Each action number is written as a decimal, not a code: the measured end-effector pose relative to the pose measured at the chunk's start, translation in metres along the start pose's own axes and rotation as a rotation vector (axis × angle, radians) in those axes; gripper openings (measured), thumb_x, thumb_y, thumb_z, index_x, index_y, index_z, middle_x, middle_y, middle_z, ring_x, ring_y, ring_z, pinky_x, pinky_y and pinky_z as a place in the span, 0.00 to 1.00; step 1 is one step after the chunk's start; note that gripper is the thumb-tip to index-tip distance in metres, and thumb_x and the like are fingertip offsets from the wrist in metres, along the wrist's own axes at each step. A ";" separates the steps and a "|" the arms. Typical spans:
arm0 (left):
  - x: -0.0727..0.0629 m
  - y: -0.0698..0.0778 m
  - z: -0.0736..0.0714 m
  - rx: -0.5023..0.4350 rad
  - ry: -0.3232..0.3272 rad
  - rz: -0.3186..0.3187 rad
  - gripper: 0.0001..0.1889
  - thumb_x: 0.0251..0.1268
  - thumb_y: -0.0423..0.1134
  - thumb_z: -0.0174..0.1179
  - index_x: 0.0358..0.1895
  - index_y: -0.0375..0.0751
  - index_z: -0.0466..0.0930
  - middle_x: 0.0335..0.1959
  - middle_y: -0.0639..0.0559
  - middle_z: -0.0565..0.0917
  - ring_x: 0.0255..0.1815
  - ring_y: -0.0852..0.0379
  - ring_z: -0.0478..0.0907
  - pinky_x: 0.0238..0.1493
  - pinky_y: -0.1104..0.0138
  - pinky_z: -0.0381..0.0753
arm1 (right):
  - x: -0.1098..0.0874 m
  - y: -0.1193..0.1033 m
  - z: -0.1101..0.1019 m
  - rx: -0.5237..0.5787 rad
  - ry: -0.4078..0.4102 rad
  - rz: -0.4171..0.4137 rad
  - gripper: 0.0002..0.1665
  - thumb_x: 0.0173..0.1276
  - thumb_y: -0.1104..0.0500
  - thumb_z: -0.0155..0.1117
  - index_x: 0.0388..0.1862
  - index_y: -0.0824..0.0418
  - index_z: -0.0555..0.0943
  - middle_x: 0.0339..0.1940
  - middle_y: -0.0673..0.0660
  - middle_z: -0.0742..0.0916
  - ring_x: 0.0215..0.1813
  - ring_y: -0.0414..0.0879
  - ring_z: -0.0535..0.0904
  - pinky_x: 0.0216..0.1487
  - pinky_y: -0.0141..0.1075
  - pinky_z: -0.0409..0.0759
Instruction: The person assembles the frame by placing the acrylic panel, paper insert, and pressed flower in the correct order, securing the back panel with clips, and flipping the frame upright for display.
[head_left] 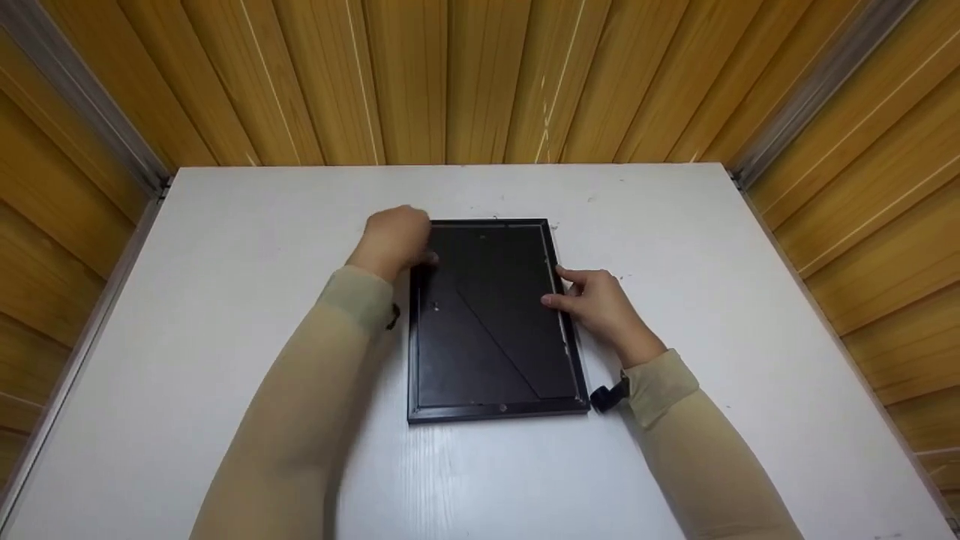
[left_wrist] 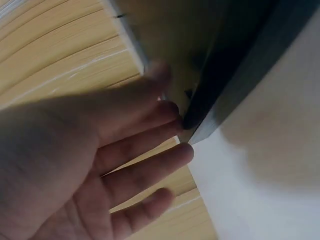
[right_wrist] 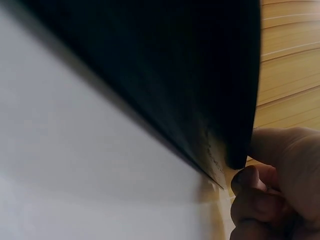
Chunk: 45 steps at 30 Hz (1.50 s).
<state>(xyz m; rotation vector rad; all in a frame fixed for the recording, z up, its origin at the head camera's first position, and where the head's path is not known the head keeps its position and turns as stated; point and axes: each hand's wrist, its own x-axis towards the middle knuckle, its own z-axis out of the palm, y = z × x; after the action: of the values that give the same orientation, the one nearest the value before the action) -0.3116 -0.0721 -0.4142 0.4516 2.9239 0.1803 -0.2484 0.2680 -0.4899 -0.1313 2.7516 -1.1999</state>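
A black picture frame (head_left: 491, 322) lies back side up on the white table, its dark backing crossed by a slanting line. My left hand (head_left: 394, 240) grips the frame at its far left corner. In the left wrist view the thumb of that hand (left_wrist: 100, 160) lies over the frame's edge, with the fingertips close at the corner (left_wrist: 197, 127). On the other side, my right hand (head_left: 600, 304) pinches the right edge, its thumb over the backing. From the right wrist, the frame's dark side (right_wrist: 165, 85) fills the upper middle, with the thumb and curled fingers (right_wrist: 260, 205) at its end.
The white table (head_left: 247, 247) reaches out on all sides of the frame. Wood-patterned panels (head_left: 480, 82) stand along its back and both sides, with grey metal posts (head_left: 810, 90) at the corners. Small dark specks dot the tabletop beyond the frame.
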 end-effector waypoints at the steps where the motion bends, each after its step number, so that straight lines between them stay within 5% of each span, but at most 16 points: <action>1: -0.011 -0.008 0.006 -0.078 -0.010 0.013 0.17 0.76 0.46 0.77 0.52 0.34 0.94 0.50 0.39 0.95 0.50 0.43 0.91 0.59 0.47 0.94 | 0.000 0.001 0.001 0.001 -0.004 0.004 0.44 0.74 0.50 0.83 0.83 0.62 0.76 0.24 0.48 0.83 0.26 0.39 0.72 0.29 0.30 0.70; 7: -0.069 -0.037 0.044 -0.408 -0.026 0.121 0.30 0.75 0.52 0.77 0.70 0.35 0.88 0.72 0.40 0.89 0.76 0.38 0.84 0.81 0.42 0.82 | -0.001 0.008 0.002 0.009 -0.015 0.016 0.44 0.74 0.52 0.83 0.82 0.63 0.76 0.21 0.47 0.83 0.24 0.39 0.71 0.25 0.30 0.68; 12: -0.092 -0.039 0.060 -0.467 0.010 0.188 0.35 0.61 0.53 0.87 0.67 0.37 0.91 0.77 0.43 0.85 0.83 0.38 0.78 0.86 0.44 0.77 | 0.000 0.010 0.000 0.010 -0.017 -0.002 0.44 0.75 0.51 0.83 0.83 0.63 0.76 0.22 0.46 0.84 0.24 0.38 0.72 0.26 0.29 0.69; 16: -0.096 -0.036 0.069 -0.420 0.059 0.221 0.31 0.58 0.54 0.88 0.61 0.40 0.95 0.74 0.44 0.87 0.79 0.40 0.81 0.84 0.46 0.80 | -0.001 0.013 0.002 0.007 -0.032 -0.003 0.44 0.75 0.50 0.82 0.83 0.63 0.76 0.22 0.47 0.85 0.24 0.38 0.72 0.26 0.29 0.69; 21: -0.098 -0.037 0.076 -0.418 0.093 0.223 0.23 0.65 0.49 0.84 0.58 0.40 0.96 0.68 0.45 0.89 0.72 0.41 0.86 0.79 0.47 0.84 | -0.002 0.015 0.007 0.030 -0.041 -0.002 0.44 0.75 0.50 0.82 0.83 0.63 0.75 0.21 0.46 0.84 0.23 0.37 0.71 0.25 0.29 0.68; 32: -0.096 -0.033 0.073 -0.427 0.113 0.149 0.20 0.69 0.47 0.82 0.56 0.38 0.96 0.69 0.44 0.90 0.70 0.41 0.88 0.75 0.47 0.87 | 0.001 0.010 0.005 0.022 -0.023 -0.011 0.44 0.74 0.50 0.83 0.83 0.62 0.76 0.20 0.44 0.81 0.23 0.37 0.69 0.25 0.29 0.67; 45: -0.099 -0.042 0.057 -0.457 0.027 0.188 0.31 0.62 0.49 0.86 0.66 0.39 0.92 0.77 0.48 0.85 0.70 0.43 0.85 0.72 0.49 0.85 | 0.003 0.003 -0.001 0.031 -0.028 -0.023 0.44 0.76 0.50 0.81 0.84 0.63 0.75 0.20 0.45 0.83 0.23 0.36 0.71 0.24 0.28 0.68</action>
<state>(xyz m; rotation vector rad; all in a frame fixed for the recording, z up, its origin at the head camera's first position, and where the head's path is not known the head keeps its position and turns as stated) -0.2200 -0.1376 -0.4609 0.6428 2.7347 0.8598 -0.2514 0.2708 -0.4915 -0.1755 2.7136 -1.2365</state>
